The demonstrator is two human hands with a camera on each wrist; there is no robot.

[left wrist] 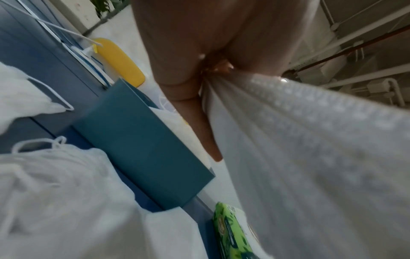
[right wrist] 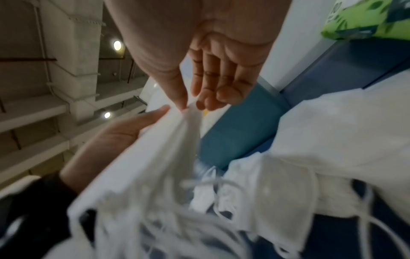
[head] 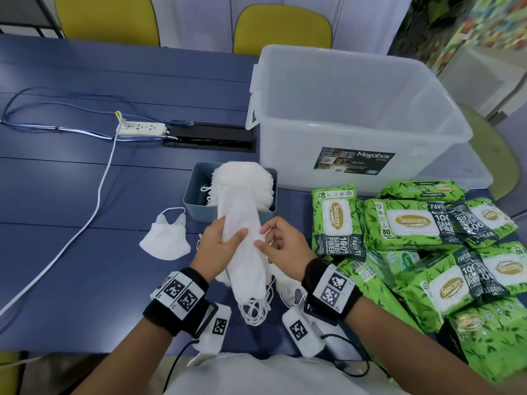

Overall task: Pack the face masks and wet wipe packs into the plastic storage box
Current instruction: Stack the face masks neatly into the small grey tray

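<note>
A long stack of white face masks (head: 242, 260) hangs over the table edge, its ear loops dangling toward me. My left hand (head: 228, 238) grips the stack from the left, thumb across its top; in the left wrist view the masks (left wrist: 310, 157) fill the right side. My right hand (head: 262, 238) pinches the stack's right edge between thumb and fingers, seen close in the right wrist view (right wrist: 193, 105). The clear plastic storage box (head: 299, 143) stands open behind, with nothing visible inside. Several green wet wipe packs (head: 413, 223) lie piled at the right.
A small blue-grey bin (head: 196, 195) holds several fanned masks (head: 248, 181). One loose mask (head: 165, 238) lies left of my hands, others (head: 288, 292) under my right wrist. A power strip (head: 141, 129), white cable (head: 99, 195) and black cable hatch (head: 211, 136) sit further left.
</note>
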